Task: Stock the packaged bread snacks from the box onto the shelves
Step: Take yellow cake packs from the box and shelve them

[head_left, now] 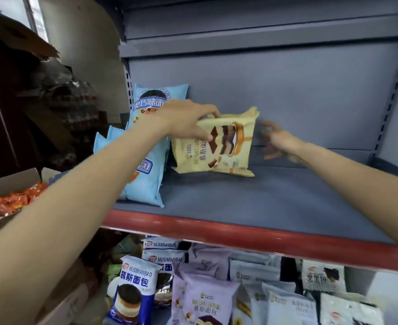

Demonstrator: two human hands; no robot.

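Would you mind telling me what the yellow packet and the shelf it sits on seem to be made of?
Yellow packet: likely thin plastic film, matte printed, judging by its crimped edges and soft puffiness. Shelf: probably painted metal, flat grey, with a glossier red front strip, possibly plastic.

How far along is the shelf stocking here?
Early on. Done: blue packets stand at the shelf's left end. In hand: the left hand grips a yellow packet resting there; the right hand is open, blurred. Left: most of the shelf is bare.
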